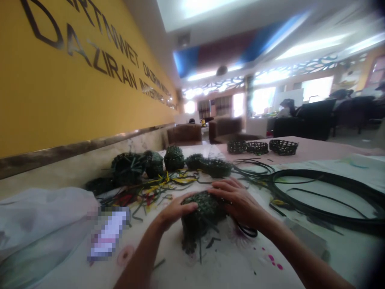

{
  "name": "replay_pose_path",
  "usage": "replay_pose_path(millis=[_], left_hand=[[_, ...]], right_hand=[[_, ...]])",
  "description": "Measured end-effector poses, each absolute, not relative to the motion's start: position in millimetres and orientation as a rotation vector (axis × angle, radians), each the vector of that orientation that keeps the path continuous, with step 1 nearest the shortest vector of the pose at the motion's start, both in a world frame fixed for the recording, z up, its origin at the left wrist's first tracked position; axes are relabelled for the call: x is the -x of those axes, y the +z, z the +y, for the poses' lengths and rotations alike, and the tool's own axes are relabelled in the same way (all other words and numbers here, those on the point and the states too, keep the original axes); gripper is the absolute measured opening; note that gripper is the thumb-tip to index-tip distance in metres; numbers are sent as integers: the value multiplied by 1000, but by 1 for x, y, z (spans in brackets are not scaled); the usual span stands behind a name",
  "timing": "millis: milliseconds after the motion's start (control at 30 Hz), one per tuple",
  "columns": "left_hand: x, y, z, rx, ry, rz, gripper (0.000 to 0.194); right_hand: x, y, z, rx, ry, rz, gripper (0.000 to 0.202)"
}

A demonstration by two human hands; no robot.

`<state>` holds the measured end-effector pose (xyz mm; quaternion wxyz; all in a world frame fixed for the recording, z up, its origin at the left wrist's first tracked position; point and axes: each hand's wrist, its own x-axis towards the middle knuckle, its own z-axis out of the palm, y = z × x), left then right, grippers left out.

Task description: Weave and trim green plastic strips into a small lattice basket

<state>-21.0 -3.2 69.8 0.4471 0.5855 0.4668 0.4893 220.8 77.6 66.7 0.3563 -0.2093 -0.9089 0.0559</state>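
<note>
A dark green woven piece (202,210), made of narrow strips and rounded like a small basket, sits on the white table in front of me. My left hand (177,209) is closed round its left side, thumb on the upper edge and other fingers mostly hidden behind it. From the right, my right hand (237,200) grips the top and right side, fingers bent over it. Short cut strips (213,242) lie just in front. Under my right hand a dark loop (249,231) pokes out, its kind unclear.
Several woven green pieces (174,158) stand behind among yellow, red and green strip scraps (168,180). Farther back are three open woven baskets (257,147). On the right lies a large coil of dark strip (325,172); on the left, a plastic bag (45,224). People sit in the distance.
</note>
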Motion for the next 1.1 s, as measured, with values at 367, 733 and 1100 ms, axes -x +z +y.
replay_pose_path(millis=[367,733,1100], left_hand=[[-5,36,-6,-1064,1677,1127,37],[-15,32,-13,-1288,1832,1397,28],[-24,27,-16,-1331,1893,1495,25]], right_hand=[[-190,40,42,725,98,-1770,15],[-177,18,54,554,1707,-1448,38],[-173,19,49,410,1886,-1388,42]])
